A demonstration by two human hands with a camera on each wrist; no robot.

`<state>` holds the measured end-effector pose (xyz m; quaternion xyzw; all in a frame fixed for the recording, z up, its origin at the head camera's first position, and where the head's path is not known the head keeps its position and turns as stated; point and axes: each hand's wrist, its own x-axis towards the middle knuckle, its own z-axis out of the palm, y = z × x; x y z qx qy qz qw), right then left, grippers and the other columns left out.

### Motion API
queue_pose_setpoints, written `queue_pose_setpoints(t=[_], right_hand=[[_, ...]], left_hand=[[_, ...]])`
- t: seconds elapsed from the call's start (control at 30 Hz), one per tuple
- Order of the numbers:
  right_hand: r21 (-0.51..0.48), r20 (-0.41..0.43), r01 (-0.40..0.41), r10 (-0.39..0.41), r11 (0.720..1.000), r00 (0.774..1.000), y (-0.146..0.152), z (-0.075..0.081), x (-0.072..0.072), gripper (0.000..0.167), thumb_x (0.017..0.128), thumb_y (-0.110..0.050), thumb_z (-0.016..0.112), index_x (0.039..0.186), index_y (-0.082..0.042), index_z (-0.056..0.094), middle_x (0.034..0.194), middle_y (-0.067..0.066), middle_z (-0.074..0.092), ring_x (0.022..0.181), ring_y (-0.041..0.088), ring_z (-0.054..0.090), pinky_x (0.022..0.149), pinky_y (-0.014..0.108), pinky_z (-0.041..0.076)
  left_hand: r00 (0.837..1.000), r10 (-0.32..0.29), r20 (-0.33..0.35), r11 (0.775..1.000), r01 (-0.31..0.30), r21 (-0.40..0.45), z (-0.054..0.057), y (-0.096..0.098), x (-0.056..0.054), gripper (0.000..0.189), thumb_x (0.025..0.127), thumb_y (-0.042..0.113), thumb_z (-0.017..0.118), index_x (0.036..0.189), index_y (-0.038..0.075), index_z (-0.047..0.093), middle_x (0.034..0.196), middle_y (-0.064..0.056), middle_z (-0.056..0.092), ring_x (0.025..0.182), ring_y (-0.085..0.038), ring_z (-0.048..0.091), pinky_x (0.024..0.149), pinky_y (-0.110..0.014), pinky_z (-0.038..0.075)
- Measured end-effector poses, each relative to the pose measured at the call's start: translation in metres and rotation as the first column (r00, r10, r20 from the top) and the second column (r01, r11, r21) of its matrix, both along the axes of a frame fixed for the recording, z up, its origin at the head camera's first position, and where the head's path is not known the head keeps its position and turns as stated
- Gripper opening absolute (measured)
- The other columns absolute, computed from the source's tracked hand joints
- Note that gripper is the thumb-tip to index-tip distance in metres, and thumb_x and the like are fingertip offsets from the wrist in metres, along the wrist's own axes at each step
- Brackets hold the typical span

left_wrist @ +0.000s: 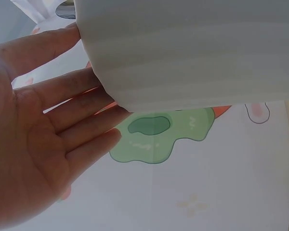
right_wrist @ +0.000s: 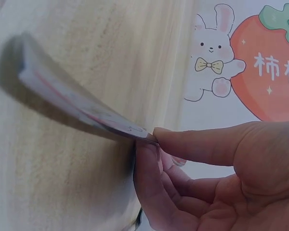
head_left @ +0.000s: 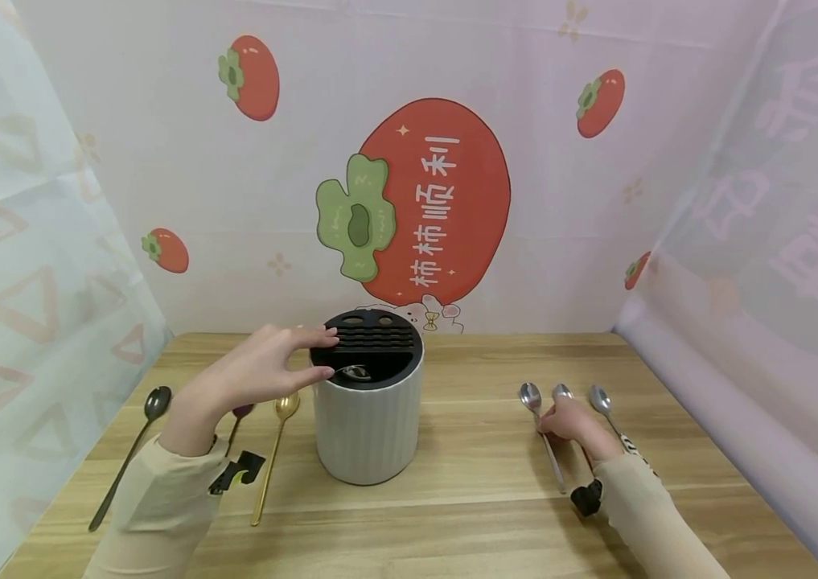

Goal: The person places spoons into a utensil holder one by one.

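A white ribbed utensil holder [head_left: 367,434] with a black slotted lid [head_left: 380,342] stands upright on the table. My left hand [head_left: 260,366] is at its left rim, fingers extended over the lid and thumb at the edge of the opening; the left wrist view shows the straight fingers [left_wrist: 82,108] against the white wall. A shiny metal piece [head_left: 355,372] shows inside the opening. On the right, my right hand [head_left: 573,422] pinches the middle silver spoon [head_left: 561,392] between thumb and fingertips, its patterned handle [right_wrist: 82,103] angled close over the table.
Silver spoons lie either side of the right hand, one to the left [head_left: 552,458] and one to the right [head_left: 600,400]. Left of the holder are a gold spoon [head_left: 274,458], a dark purple spoon [head_left: 242,411] and a black spoon [head_left: 155,406]. A printed curtain [head_left: 553,241] hangs behind the table.
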<state>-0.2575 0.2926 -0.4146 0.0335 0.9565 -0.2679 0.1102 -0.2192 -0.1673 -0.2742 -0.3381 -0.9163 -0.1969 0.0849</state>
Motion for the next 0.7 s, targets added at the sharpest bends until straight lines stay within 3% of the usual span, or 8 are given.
queue_pose_setpoints(t=[0.7], right_hand=[[-0.094, -0.015, 0.002, -0.004, 0.996, 1.0, 0.0011, 0.0048, 0.0015, 0.014, 0.083, -0.003, 0.062, 0.085, 0.011, 0.065, 0.074, 0.01, 0.068, 0.064, 0.014, 0.065, 0.062, 0.032, 0.056]], left_hand=[[1.0, 0.007, 0.014, 1.0, -0.007, 0.005, 0.0014, 0.0009, 0.0013, 0.041, 0.088, 0.03, 0.066, 0.125, 0.011, 0.063, 0.133, -0.006, 0.058, 0.121, -0.026, 0.055, 0.099, -0.045, 0.045]])
